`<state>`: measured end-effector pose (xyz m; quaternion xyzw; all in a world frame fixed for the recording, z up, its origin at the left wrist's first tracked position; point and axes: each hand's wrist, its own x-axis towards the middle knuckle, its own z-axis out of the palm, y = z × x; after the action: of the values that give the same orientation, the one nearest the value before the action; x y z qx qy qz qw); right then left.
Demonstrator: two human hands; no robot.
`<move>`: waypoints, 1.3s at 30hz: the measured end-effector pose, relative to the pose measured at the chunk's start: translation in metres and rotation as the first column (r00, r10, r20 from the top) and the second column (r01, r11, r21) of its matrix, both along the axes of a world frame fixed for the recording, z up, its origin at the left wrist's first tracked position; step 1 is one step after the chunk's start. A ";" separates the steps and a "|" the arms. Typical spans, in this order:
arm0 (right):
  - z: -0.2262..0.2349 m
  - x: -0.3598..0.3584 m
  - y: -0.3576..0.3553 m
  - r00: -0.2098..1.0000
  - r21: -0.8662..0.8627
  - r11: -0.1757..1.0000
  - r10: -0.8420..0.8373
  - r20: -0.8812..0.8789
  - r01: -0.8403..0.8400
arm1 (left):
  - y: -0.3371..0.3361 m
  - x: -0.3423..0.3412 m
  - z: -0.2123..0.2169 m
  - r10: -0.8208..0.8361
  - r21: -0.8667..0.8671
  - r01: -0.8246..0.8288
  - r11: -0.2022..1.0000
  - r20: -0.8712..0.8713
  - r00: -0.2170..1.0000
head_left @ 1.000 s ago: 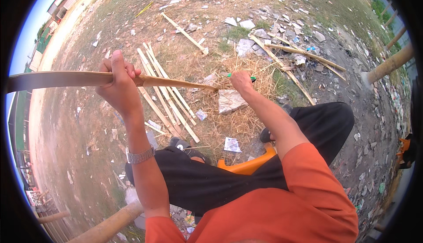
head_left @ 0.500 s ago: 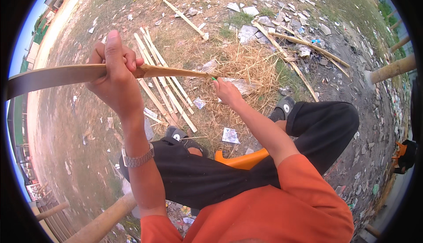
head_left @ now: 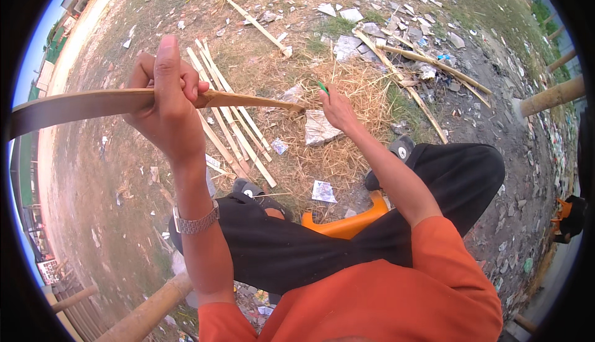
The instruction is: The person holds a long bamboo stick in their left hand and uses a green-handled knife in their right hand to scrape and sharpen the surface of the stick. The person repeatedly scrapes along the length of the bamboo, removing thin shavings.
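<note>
The left hand (head_left: 164, 109), centre left of the frame, is closed around one long bamboo strip (head_left: 93, 103) that runs from the left edge to a thin tip near the middle. The right hand (head_left: 338, 109), just right of that tip, is closed on a green-handled tool (head_left: 323, 87) (its blade is hidden). Below the strip, about six split bamboo slats (head_left: 232, 125) lie on the straw-strewn ground (head_left: 347, 150). One orange stool (head_left: 347, 221) shows lower centre.

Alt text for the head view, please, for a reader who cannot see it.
A seated person's left hand grips a long bamboo strip held level, while the right hand holds a green-handled tool near the strip's tip. Below lie split bamboo slats, straw and litter on dirt; an orange seat shows between black-trousered legs.
</note>
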<state>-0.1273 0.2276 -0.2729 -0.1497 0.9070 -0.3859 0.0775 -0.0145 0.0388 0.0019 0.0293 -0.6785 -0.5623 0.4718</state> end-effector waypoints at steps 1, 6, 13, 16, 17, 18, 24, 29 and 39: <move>0.001 0.020 -0.010 0.994 0.010 0.998 0.061 0.086 -0.063 | 0.001 0.000 0.000 -0.011 -0.006 0.011 1.000 -0.010 1.000; -0.033 0.048 -0.025 0.983 0.226 0.962 0.124 0.134 -0.152 | 0.003 0.001 -0.001 -0.079 0.008 0.079 0.997 -0.048 0.996; -0.070 0.018 0.033 0.980 0.404 0.912 -0.141 0.141 0.073 | -0.001 0.004 -0.002 -0.155 -0.012 0.154 0.988 -0.052 0.987; -0.048 0.026 0.018 0.994 0.076 0.996 -0.059 0.088 0.052 | 0.000 0.001 -0.004 -0.182 -0.012 0.182 0.983 -0.088 0.979; -0.039 0.031 0.011 0.993 0.024 0.999 -0.042 0.110 0.040 | 0.001 -0.001 -0.004 -0.185 -0.014 0.185 0.983 -0.104 0.977; -0.032 0.038 0.004 0.995 -0.068 0.998 0.008 0.100 -0.001 | 0.002 -0.002 -0.004 -0.186 -0.011 0.186 0.983 -0.105 0.977; -0.041 0.051 -0.011 0.987 0.114 0.992 0.042 0.156 -0.060 | 0.005 0.002 -0.005 -0.279 -0.007 0.280 0.960 -0.109 0.954; -0.070 0.033 0.017 0.974 0.556 0.818 0.022 0.226 -0.147 | 0.001 0.005 -0.007 -0.351 -0.026 0.351 0.936 -0.103 0.931; -0.004 0.062 -0.024 0.978 -0.240 0.958 -0.118 0.170 0.157 | 0.009 -0.008 -0.005 -0.151 -0.053 0.145 0.988 -0.126 0.980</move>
<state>-0.0655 0.2035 -0.2769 -0.0647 0.8502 -0.5127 0.1004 -0.0221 0.0477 -0.0032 -0.0682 -0.6586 -0.5817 0.4724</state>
